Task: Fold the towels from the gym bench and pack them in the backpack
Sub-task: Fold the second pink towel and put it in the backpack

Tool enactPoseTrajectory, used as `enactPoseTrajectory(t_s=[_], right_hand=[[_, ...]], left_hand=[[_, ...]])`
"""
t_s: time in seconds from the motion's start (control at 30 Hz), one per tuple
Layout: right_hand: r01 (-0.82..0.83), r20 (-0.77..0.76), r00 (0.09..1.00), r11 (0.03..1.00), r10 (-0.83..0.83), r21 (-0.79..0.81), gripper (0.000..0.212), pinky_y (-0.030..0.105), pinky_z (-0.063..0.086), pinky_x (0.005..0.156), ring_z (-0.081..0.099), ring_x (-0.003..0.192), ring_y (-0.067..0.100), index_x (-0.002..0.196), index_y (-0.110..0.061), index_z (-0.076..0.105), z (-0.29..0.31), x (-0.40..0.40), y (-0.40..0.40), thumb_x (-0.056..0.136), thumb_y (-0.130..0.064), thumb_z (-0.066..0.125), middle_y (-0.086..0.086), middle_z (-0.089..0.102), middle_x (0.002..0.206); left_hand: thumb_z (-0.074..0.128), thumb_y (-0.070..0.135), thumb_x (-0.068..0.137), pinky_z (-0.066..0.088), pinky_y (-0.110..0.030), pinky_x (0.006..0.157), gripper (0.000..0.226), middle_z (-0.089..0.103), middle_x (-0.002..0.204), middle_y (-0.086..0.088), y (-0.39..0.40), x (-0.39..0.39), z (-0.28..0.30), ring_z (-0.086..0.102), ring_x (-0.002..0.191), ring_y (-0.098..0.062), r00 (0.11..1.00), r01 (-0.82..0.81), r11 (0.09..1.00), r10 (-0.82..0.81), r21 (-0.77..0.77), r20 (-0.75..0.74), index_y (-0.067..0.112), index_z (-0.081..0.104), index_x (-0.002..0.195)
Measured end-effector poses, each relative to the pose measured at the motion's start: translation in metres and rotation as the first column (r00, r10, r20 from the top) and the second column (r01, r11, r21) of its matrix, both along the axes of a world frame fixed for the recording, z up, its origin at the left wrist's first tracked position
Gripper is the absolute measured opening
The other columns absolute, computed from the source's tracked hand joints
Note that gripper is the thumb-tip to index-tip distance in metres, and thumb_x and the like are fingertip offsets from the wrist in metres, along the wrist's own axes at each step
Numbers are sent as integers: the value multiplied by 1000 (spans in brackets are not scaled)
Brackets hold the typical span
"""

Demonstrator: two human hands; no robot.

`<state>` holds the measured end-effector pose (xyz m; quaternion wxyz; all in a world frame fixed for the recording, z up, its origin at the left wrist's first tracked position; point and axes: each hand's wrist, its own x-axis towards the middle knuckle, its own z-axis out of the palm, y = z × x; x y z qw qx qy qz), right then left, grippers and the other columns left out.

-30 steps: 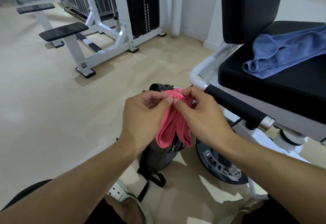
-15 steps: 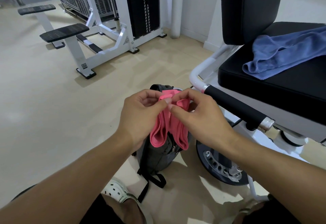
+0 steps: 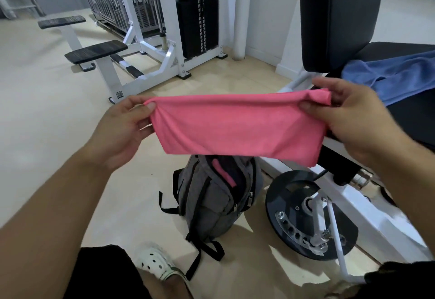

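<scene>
A pink towel (image 3: 237, 126) is stretched flat between my hands, folded over so that it hangs as a wide band. My left hand (image 3: 124, 129) pinches its left top corner and my right hand (image 3: 348, 115) pinches the bunched right top corner. Right below the towel a grey backpack (image 3: 211, 204) stands on the floor with its top open and something pink showing inside. A blue towel (image 3: 390, 75) lies crumpled on the black seat of the gym bench (image 3: 414, 115) at the right.
The bench's black backrest (image 3: 336, 16) rises at upper right, and its round black base disc (image 3: 303, 214) sits beside the backpack. A white weight machine (image 3: 150, 46) with black pads stands on the beige floor at the back left. My white shoe (image 3: 157, 263) is near the bottom.
My hands, close together a moment ago with the towel hanging bunched, have pulled apart and spread the pink towel wide. The view has shifted, so the backpack sits lower.
</scene>
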<state>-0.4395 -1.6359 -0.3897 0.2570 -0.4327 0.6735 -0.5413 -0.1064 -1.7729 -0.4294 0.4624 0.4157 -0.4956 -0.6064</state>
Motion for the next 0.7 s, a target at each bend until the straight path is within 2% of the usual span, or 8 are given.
enactPoseTrajectory(t_s=[0.07,0.13,0.27,0.37,0.43,0.53,0.63,0.7], right_hand=[[-41,191,981,999,43,-12,17,29,57,80,70,80,8,109,-18,75,3,-6,-2,92,-15,71,-6,77,89],[-22,239,971,1000,23,-8,10,27,54,74,66,71,3,97,-21,75,3,-6,-2,98,-25,65,-11,74,81],[33,-30,999,997,-35,-66,17,23,47,73,57,75,0,101,-28,72,-7,3,-3,104,-33,56,-13,67,85],[13,-217,976,998,-25,-60,21,23,42,67,52,70,0,101,-22,70,-10,7,-3,103,-36,55,-9,63,82],[-6,-339,941,1000,5,-2,17,11,40,61,54,66,-7,99,-24,67,-10,8,-3,103,-35,55,-10,63,81],[15,-407,913,999,3,42,13,4,36,54,54,65,-14,101,-29,65,-8,5,-2,104,-35,54,-13,64,84],[46,-405,914,997,-19,57,23,19,40,59,55,69,2,100,-22,67,-7,5,0,104,-39,52,-2,68,88],[42,-379,925,997,-15,63,29,23,40,56,52,65,7,96,-17,66,-6,14,3,103,-41,51,3,65,82]], left_hand=[[62,14,92,61,-29,78,9,72,97,1,-4,6,-1,70,80,-10,994,97,995,-96,11,-59,19,67,98],[64,17,89,61,-29,77,17,72,99,1,-6,5,-6,69,81,-11,991,125,991,-122,51,-62,18,66,106],[58,11,102,60,-30,71,18,71,100,-1,-1,-10,-18,66,80,-14,995,-18,993,7,113,101,17,65,118],[49,12,105,47,-30,66,22,64,91,-2,5,-22,-24,56,75,-14,916,-216,971,237,-98,322,21,65,117],[45,16,105,44,-32,66,24,62,90,-3,6,-25,-26,55,74,-14,847,-247,936,334,-251,413,26,65,114],[46,18,105,40,-30,65,23,57,83,0,7,-26,-23,51,71,-12,822,-221,918,356,-328,443,28,65,112],[52,20,104,44,-31,71,20,64,86,2,13,-29,-21,55,75,-10,869,-218,932,320,-289,377,26,67,114],[55,20,103,44,-29,70,19,67,84,6,21,-34,-18,57,72,-8,893,-208,939,296,-272,340,26,68,116]])
